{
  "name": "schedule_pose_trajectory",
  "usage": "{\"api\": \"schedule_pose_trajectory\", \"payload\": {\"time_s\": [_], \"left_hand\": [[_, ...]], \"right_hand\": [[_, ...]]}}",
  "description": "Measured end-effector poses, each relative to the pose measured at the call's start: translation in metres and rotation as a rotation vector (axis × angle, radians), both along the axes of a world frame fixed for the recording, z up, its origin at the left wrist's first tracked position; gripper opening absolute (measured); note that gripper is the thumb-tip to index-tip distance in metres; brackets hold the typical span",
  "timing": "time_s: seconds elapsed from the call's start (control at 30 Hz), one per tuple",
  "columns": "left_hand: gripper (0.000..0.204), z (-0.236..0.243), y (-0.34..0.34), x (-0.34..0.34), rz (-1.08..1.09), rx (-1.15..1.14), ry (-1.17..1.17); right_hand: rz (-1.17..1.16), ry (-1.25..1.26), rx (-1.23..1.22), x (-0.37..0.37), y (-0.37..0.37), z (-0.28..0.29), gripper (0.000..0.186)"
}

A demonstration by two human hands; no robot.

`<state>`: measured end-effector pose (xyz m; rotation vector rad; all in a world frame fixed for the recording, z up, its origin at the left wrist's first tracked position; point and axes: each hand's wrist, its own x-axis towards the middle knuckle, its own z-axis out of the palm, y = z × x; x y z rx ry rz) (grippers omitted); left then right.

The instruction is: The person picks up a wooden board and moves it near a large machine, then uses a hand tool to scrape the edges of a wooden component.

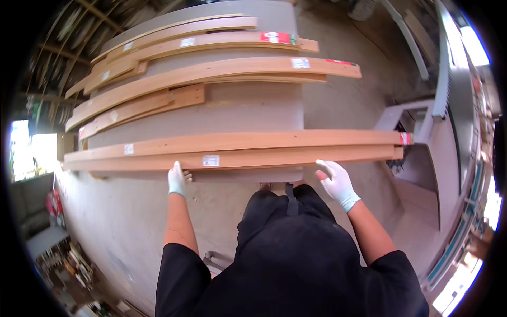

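Two long light-brown wooden boards lie side by side across the near part of the table. My left hand (178, 180), in a white glove, is at the front edge of the nearer board (274, 157), left of a white label (210, 160). Its fingertips overlap that edge, and its fingers are apart. My right hand (337, 184), also gloved, is near the same edge farther right, fingers and thumb spread, with nothing between them. Whether its fingertips touch the wood I cannot tell. The farther board (237, 140) has a red and white tag (405, 138) at its right end.
More boards (211, 69) of different lengths lie across the grey table (253, 108) beyond. At the right stands a grey machine cabinet (420, 195) with an opening. Stacked timber (68, 29) fills the far left, and assorted items (74, 264) sit at the lower left.
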<state>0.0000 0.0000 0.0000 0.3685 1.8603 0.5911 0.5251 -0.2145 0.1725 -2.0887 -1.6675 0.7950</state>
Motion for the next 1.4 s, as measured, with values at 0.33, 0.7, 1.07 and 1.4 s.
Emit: {"api": "schedule_pose_trajectory", "payload": {"time_s": [0.33,0.7,1.07,1.4], "left_hand": [[0.038,-0.031,-0.024,0.035,0.155,0.262,-0.125],[0.046,-0.039,-0.094,0.245,-0.477,0.249,-0.042],[0.025,0.062,-0.172,0.563,-1.504,1.308,0.366],[0.043,0.083,-0.226,0.735,-2.028,1.396,0.450]], "right_hand": [[-0.625,-0.064,-0.761,0.068,-0.264,-0.083,0.041],[-0.543,0.263,-0.304,0.069,-0.237,-0.085,0.049],[-1.215,0.230,-0.219,0.165,-0.484,-0.122,0.028],[-1.799,0.631,-0.198,0.110,-0.650,-0.219,0.032]]}}
